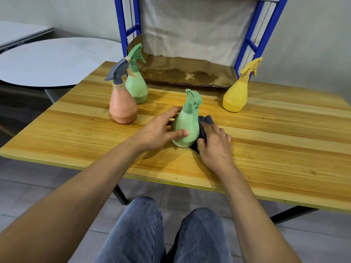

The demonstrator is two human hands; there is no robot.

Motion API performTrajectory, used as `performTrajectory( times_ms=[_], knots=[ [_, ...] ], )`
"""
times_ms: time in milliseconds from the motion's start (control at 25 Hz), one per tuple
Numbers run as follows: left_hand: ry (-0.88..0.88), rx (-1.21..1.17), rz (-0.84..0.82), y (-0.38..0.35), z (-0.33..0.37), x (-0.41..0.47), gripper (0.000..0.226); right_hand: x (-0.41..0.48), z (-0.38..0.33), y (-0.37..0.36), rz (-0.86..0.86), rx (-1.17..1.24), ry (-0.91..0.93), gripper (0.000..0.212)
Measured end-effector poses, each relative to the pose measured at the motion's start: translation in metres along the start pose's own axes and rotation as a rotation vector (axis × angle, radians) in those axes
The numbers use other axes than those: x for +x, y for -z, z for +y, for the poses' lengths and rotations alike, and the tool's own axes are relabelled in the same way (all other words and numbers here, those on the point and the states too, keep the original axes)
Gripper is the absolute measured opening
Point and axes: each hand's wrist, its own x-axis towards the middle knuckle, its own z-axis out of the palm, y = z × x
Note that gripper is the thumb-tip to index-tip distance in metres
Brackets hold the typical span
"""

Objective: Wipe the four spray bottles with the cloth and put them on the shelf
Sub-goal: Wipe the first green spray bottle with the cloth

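A green spray bottle (187, 126) stands upright in the middle of the wooden table (266, 149). My left hand (161, 130) grips its body from the left, thumb across the front. My right hand (214, 143) presses a dark grey cloth (206, 120) against the bottle's right side, fingers curled on the cloth. A second green bottle (136, 82) and an orange bottle with a grey trigger (123, 105) stand together at the back left. A yellow bottle (237, 93) stands at the back right. The blue-framed shelf (190, 73), lined with stained cardboard, sits behind the table.
A round grey table (53, 61) stands to the left, beyond the wooden table's edge. My knees in jeans (161, 234) are below the near table edge. Black table legs (121, 194) show underneath. A pale cloth (190, 25) hangs at the back of the shelf.
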Motion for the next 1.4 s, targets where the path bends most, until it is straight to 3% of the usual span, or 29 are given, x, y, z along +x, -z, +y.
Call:
performTrajectory(
  times_ms=[200, 320, 440, 600, 680, 760, 960, 1240, 1400],
  knots=[
    [0.108, 0.131, 0.459, -0.037, 0.001, 0.01, 0.073, -0.029, -0.024, -0.01, 0.11, -0.073, -0.11, 0.056],
    [0.165, 0.185, 0.571, -0.054, 0.01, 0.014, 0.072, -0.037, -0.032, -0.013, 0.118, -0.114, -0.131, 0.058],
    [0.185, 0.272, 0.511, -0.041, 0.011, 0.007, 0.073, -0.029, -0.027, -0.011, 0.106, -0.105, -0.148, 0.053],
    [0.173, 0.167, 0.217, 0.007, 0.007, -0.005, 0.067, -0.017, -0.023, -0.009, 0.1, -0.053, -0.15, 0.043],
    [0.13, 0.174, 0.113, 0.016, 0.002, -0.007, 0.078, -0.015, -0.024, -0.007, 0.096, -0.069, -0.144, 0.042],
    [0.082, 0.258, 0.137, 0.006, -0.002, -0.004, 0.086, -0.015, -0.028, -0.007, 0.102, -0.107, -0.155, 0.043],
    [0.115, 0.274, 0.402, -0.023, -0.003, 0.005, 0.085, -0.037, -0.038, -0.006, 0.09, -0.164, -0.103, 0.053],
    [0.121, 0.216, 0.373, -0.024, -0.006, 0.003, 0.095, -0.02, 0.01, 0.033, 0.065, -0.263, -0.189, 0.055],
    [0.131, 0.161, 0.393, -0.03, -0.004, 0.024, 0.082, -0.013, 0.02, 0.022, 0.088, -0.232, -0.143, 0.05]
  ],
)
